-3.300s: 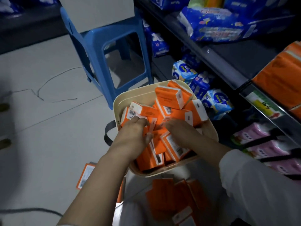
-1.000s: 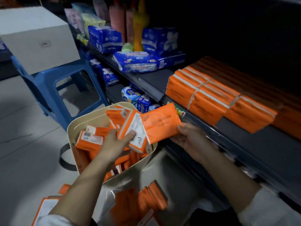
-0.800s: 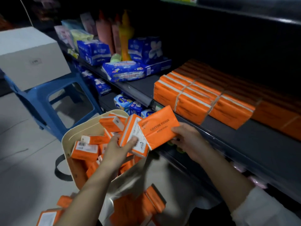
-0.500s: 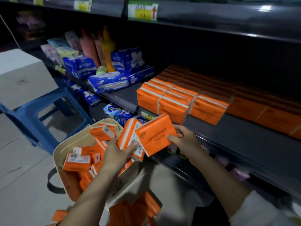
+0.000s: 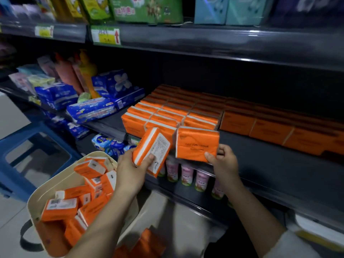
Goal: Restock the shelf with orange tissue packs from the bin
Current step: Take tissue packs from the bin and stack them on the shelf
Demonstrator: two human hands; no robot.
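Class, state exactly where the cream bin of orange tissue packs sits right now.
In the head view, the cream bin sits at lower left, on the floor below the left hand, right of the blue stool.

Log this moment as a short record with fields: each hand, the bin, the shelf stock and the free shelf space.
left hand: holds one orange pack, tilted, label side showing
right hand: holds a second orange pack at the shelf's front edge
bin: cream, lower left, holds many orange packs
shelf stock: orange packs in rows, running from centre to right
free shelf space: bare dark strip in front of the right-hand rows
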